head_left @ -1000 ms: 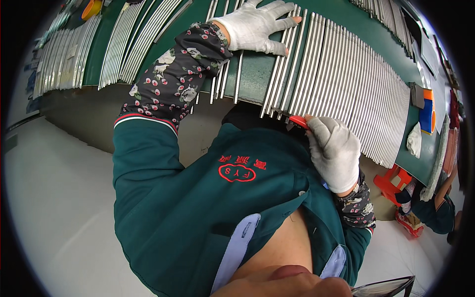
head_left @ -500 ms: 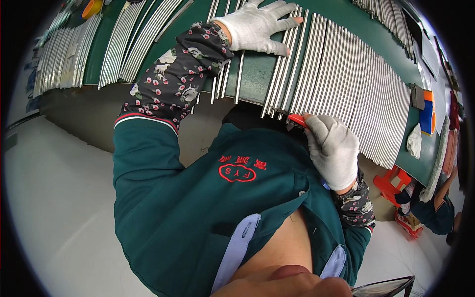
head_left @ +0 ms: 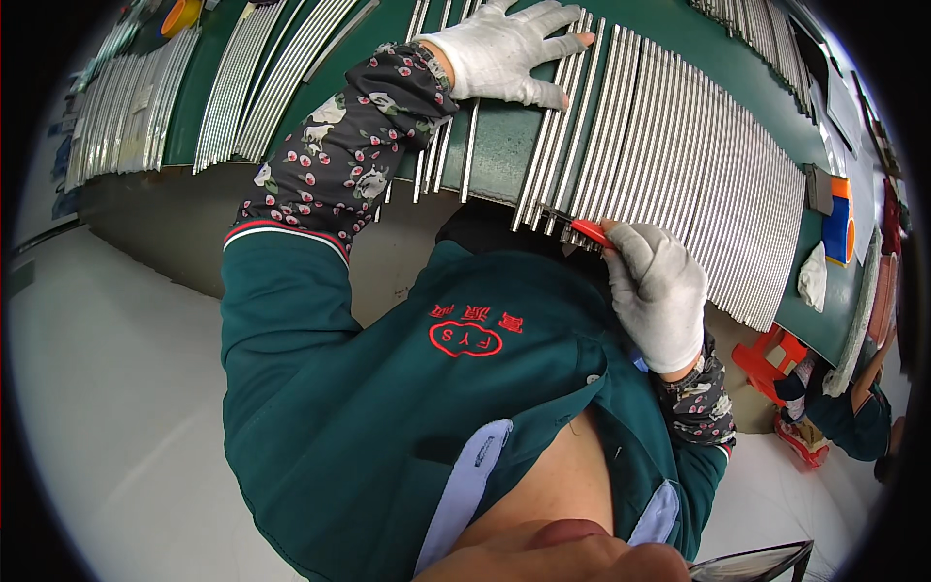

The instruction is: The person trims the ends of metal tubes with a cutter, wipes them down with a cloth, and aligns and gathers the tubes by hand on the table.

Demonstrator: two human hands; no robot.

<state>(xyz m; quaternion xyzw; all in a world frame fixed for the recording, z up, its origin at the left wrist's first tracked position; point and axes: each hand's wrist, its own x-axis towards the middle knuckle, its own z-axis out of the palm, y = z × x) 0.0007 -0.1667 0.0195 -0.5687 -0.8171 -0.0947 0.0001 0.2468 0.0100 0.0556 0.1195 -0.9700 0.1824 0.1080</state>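
Observation:
My left hand (head_left: 509,53), in a white glove with bare fingertips, lies flat with its fingers spread over several metal rods (head_left: 543,160). My right hand (head_left: 659,291), gloved in the same way, is closed round a red-handled tool (head_left: 590,231). A thin dark shaft sticks out of the tool's handle and reaches the near ends of the rods; what kind of tool it is cannot be made out. Just right of these rods, a wide, close-set row of shiny metal rods (head_left: 693,165) lies side by side on the green tabletop (head_left: 504,145).
More rod bundles (head_left: 136,112) lie at the far left, and others (head_left: 761,44) at the far right. A blue and orange object (head_left: 836,221) and a crumpled white cloth (head_left: 813,278) rest near the right edge. Beyond is a red stool (head_left: 766,359), with another person (head_left: 853,417) beside it.
The red-handled tool has shifted slightly right and nearer to me with my right hand, and its thin dark shaft now shows across the rod ends. My left hand stays put.

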